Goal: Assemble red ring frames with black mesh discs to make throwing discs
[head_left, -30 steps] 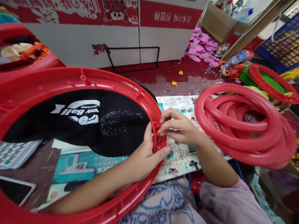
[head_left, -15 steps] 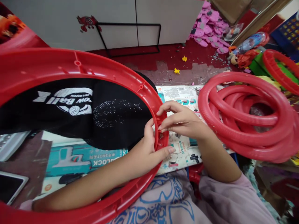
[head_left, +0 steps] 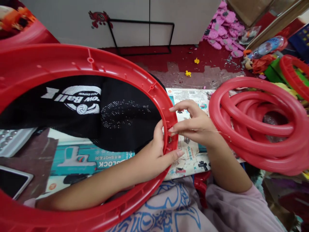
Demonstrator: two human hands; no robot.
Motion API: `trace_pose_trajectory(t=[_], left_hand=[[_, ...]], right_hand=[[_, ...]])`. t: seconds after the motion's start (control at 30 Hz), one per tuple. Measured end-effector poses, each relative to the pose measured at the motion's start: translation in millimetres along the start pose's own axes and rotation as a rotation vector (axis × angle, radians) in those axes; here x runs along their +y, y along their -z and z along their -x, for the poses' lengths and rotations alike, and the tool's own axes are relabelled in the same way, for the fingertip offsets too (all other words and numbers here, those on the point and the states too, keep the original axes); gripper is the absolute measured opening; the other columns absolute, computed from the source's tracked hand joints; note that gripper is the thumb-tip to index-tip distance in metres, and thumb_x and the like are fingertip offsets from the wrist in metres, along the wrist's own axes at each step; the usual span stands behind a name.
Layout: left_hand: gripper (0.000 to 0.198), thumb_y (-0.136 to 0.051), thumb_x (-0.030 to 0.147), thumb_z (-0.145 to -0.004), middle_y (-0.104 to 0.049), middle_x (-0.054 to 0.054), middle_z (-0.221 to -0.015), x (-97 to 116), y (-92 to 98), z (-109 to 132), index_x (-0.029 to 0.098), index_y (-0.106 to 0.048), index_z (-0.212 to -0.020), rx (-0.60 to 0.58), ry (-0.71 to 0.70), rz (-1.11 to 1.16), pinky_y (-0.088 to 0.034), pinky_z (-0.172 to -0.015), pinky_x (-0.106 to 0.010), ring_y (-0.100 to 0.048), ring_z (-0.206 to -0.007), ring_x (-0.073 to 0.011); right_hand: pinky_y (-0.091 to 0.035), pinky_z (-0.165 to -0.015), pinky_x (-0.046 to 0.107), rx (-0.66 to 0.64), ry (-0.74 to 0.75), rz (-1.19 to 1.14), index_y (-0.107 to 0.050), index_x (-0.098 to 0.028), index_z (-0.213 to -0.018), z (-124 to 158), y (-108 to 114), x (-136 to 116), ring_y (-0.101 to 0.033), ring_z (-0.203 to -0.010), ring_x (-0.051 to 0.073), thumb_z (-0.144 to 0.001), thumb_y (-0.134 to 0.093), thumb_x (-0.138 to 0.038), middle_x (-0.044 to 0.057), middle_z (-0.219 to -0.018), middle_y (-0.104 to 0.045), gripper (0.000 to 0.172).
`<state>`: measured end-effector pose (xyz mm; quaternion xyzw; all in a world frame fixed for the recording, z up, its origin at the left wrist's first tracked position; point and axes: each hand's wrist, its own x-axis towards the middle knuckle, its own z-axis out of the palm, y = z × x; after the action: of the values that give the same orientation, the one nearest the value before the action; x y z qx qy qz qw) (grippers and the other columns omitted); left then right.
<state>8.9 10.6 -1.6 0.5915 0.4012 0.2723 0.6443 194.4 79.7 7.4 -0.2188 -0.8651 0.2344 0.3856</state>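
Note:
A large red plastic ring [head_left: 154, 87] with a ribbed, hollow channel faces up across the left and middle of the view. My left hand [head_left: 160, 149] grips its right side, fingers inside the ring and thumb over the outer edge. At the channel just above that thumb is my right hand [head_left: 190, 122], its thumb and a finger pinched near the rim; what they hold is too small to make out, though a thin strand seems to run by the wrist. Black fabric [head_left: 120, 119] with white lettering lies beneath the ring.
Several stacked red rings [head_left: 256, 161] are at the right. A printed cardboard sheet [head_left: 190, 164] lies under the work. Pink pieces [head_left: 224, 29] are heaped at the back, near a plastic bottle [head_left: 267, 46]. A white-framed dark device [head_left: 15, 182] is at the left.
The view has shifted slightly, so most things appear further right. My left hand keeps its grip on the ring. My right index finger has lifted a little off the rim.

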Motion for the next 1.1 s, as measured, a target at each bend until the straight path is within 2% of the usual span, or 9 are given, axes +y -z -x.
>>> trace_pose_trajectory(t=[0.1,0.23,0.4,0.53,0.73,0.87,0.97,1.1], left_hand=[[0.086,-0.057,0.039,-0.089,-0.016,-0.017,-0.157,1.0,-0.3,-0.7,0.022,0.005,-0.147,-0.013,-0.014,-0.005,-0.028,-0.116,-0.052,-0.023,-0.144,-0.0315],[0.086,-0.056,0.042,-0.089,-0.018,-0.016,-0.156,-0.3,0.2,0.0,0.023,0.004,-0.147,-0.037,0.006,-0.002,-0.03,-0.114,-0.051,-0.027,-0.142,-0.0317],[0.092,-0.056,0.045,-0.089,-0.022,-0.015,-0.155,-2.6,0.0,2.1,0.027,0.011,-0.148,-0.056,0.045,-0.019,-0.031,-0.113,-0.053,-0.031,-0.139,-0.0327],[0.092,-0.056,0.046,-0.088,-0.026,-0.017,-0.153,-2.3,-1.2,2.6,0.026,0.011,-0.149,-0.061,0.064,-0.031,-0.032,-0.111,-0.056,-0.034,-0.138,-0.0352],[0.089,-0.053,0.042,-0.09,-0.021,-0.019,-0.156,3.0,-2.0,3.3,0.021,0.01,-0.15,-0.078,0.019,-0.031,-0.028,-0.114,-0.054,-0.027,-0.142,-0.0341],[0.086,-0.05,0.044,-0.092,-0.022,-0.018,-0.155,4.4,-2.2,4.2,0.021,0.01,-0.149,-0.089,0.008,-0.017,-0.027,-0.116,-0.051,-0.029,-0.141,-0.032],[0.087,-0.049,0.045,-0.092,-0.017,-0.019,-0.156,4.5,-2.5,4.3,0.02,0.011,-0.149,-0.105,0.012,-0.004,-0.026,-0.116,-0.05,-0.026,-0.143,-0.0324],[0.088,-0.052,0.045,-0.091,-0.013,-0.017,-0.158,5.5,-3.1,5.5,0.023,0.009,-0.149,-0.118,0.031,0.024,-0.027,-0.116,-0.05,-0.022,-0.144,-0.0325]], right_hand=[[-0.044,-0.093,0.042,-0.007,-0.025,0.018,-0.07,-0.025,-0.087,0.0,-1.1,0.3,-0.052,-0.11,0.02,-0.083,-0.068,-0.023,0.005,-0.118,-0.054,0.005],[-0.043,-0.095,0.042,-0.038,-0.028,0.008,-0.069,-0.026,-0.088,0.6,-0.1,1.3,-0.05,-0.112,0.02,-0.082,-0.069,-0.022,0.004,-0.119,-0.053,0.007],[-0.041,-0.098,0.043,-0.077,-0.001,0.021,-0.068,-0.027,-0.09,1.5,2.9,1.6,-0.049,-0.115,0.019,-0.084,-0.067,-0.02,0.003,-0.12,-0.052,0.009],[-0.04,-0.097,0.043,-0.088,0.026,0.057,-0.067,-0.027,-0.089,1.4,3.6,0.0,-0.049,-0.114,0.019,-0.085,-0.065,-0.02,0.003,-0.12,-0.052,0.008],[-0.04,-0.098,0.043,-0.105,0.036,0.092,-0.066,-0.026,-0.089,-0.2,4.3,-3.6,-0.049,-0.115,0.02,-0.085,-0.064,-0.02,0.004,-0.121,-0.053,0.007],[-0.04,-0.099,0.043,-0.12,0.034,0.071,-0.066,-0.024,-0.089,-0.5,6.6,-5.2,-0.048,-0.115,0.021,-0.082,-0.067,-0.021,0.005,-0.122,-0.052,0.008],[-0.04,-0.099,0.043,-0.125,0.04,0.061,-0.066,-0.025,-0.089,-0.3,7.8,-5.2,-0.049,-0.114,0.02,-0.083,-0.067,-0.022,0.004,-0.12,-0.052,0.007],[-0.04,-0.1,0.043,-0.124,0.023,0.024,-0.067,-0.026,-0.088,1.1,8.1,-4.2,-0.046,-0.118,0.022,-0.082,-0.067,-0.024,0.003,-0.125,-0.048,0.006]])
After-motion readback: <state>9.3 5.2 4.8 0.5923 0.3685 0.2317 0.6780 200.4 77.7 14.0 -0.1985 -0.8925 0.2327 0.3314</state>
